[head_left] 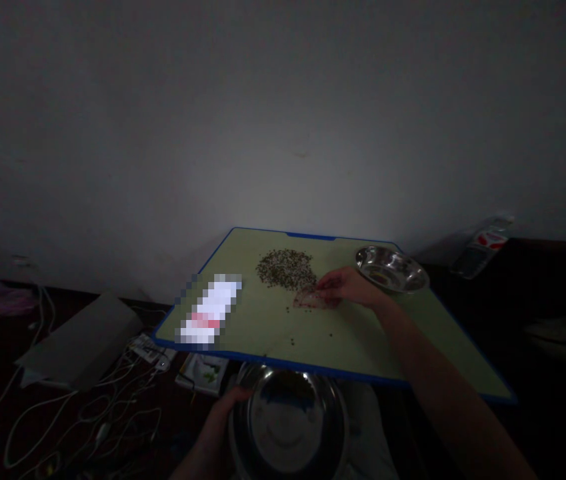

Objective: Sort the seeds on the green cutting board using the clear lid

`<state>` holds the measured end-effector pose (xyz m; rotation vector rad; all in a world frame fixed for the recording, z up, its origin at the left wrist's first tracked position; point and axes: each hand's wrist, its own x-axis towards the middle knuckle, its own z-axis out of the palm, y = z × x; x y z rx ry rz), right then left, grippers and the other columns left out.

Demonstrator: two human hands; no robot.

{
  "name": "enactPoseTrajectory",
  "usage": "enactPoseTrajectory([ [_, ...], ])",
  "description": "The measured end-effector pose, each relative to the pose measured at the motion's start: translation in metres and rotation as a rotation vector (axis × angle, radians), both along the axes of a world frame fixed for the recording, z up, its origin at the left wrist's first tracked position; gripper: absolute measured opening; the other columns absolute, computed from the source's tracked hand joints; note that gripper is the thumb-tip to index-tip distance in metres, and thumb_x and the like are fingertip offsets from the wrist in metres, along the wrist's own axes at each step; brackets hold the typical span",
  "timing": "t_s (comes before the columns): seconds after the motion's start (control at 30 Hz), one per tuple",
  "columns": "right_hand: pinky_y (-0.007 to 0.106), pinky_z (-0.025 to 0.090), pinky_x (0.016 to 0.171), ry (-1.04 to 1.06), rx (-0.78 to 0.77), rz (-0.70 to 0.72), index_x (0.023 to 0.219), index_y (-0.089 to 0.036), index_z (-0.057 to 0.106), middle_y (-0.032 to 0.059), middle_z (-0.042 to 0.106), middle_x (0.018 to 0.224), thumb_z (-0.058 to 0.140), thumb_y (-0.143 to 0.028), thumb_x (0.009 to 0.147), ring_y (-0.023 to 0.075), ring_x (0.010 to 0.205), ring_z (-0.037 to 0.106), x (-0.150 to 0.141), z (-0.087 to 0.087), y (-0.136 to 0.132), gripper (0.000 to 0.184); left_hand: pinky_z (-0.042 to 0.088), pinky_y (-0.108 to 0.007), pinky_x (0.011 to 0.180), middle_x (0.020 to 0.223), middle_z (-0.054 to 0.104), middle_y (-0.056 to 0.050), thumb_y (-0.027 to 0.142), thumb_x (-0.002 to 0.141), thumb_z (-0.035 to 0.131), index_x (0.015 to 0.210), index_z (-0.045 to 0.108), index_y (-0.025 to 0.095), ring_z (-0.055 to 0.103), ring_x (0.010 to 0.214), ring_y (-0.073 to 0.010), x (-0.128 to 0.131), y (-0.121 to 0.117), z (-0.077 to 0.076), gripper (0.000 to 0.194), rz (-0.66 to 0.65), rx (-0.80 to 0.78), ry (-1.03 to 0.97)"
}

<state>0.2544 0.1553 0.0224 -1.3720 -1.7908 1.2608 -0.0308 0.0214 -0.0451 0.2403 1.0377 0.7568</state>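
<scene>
The right grip (349, 287) pinches a clear sheet (306, 298); a jerk could scatter grains (285, 269) past the bowl (287, 423) the left grip (223, 410) holds, bottom centre.

2 hands (345, 285) (227, 403); 2 bowls (413, 272) (287, 427); 1 scraper (307, 298); 1 granule pile (287, 268); 1 tabletop (263, 327)

A pale wall (283, 147) fills the background, with a packet (483, 248) marked in red near it on the right. On the dark floor at left are a pink plastic bag (5, 298), a grey box (80, 340), tangled white cables (101, 433) and a white carton (203, 372) with a green print.
</scene>
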Motion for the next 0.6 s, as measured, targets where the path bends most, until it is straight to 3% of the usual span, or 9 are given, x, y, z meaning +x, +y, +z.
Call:
enactPoseTrajectory([
  [0.2, 0.025, 0.049, 0.052, 0.003, 0.032, -0.012, 0.082, -0.011, 0.064, 0.0038, 0.064, 0.064, 0.069, -0.036, 0.059, 0.0114, 0.052, 0.058, 0.001, 0.002, 0.0, 0.035, 0.042, -0.033, 0.061, 0.051, 0.067, -0.005, 0.026, 0.066, 0.057, 0.065, 0.065, 0.012, 0.061, 0.053, -0.0213, 0.002, -0.007, 0.007, 0.016, -0.054, 0.036, 0.034],
  [0.37, 0.024, 0.049, 0.05, -0.022, 0.062, -0.088, 0.08, -0.011, 0.063, 0.0038, 0.063, 0.062, 0.07, -0.037, 0.057, 0.0115, 0.05, 0.058, 0.009, 0.003, 0.003, 0.036, 0.042, -0.034, 0.064, 0.051, 0.067, -0.003, 0.027, 0.065, 0.058, 0.065, 0.066, 0.015, 0.062, 0.062, -0.0239, 0.002, -0.012, 0.008, 0.014, -0.073, 0.04, -0.004],
  [0.5, 0.024, 0.05, 0.049, -0.061, 0.035, -0.065, 0.079, -0.012, 0.062, 0.0035, 0.063, 0.062, 0.07, -0.038, 0.057, 0.0117, 0.05, 0.059, 0.017, 0.006, 0.003, 0.035, 0.043, -0.035, 0.066, 0.052, 0.068, -0.004, 0.028, 0.063, 0.06, 0.065, 0.066, 0.015, 0.062, 0.063, -0.0247, 0.002, -0.011, 0.006, 0.014, -0.067, 0.035, -0.005],
  [0.6, 0.024, 0.05, 0.048, -0.087, 0.018, -0.044, 0.078, -0.012, 0.06, 0.0033, 0.063, 0.062, 0.069, -0.038, 0.058, 0.0121, 0.05, 0.059, 0.024, 0.011, 0.001, 0.034, 0.043, -0.037, 0.069, 0.056, 0.069, -0.006, 0.027, 0.062, 0.061, 0.076, 0.067, 0.014, 0.063, 0.067, -0.0267, 0.002, -0.008, 0.006, 0.021, -0.093, -0.032, -0.017],
])
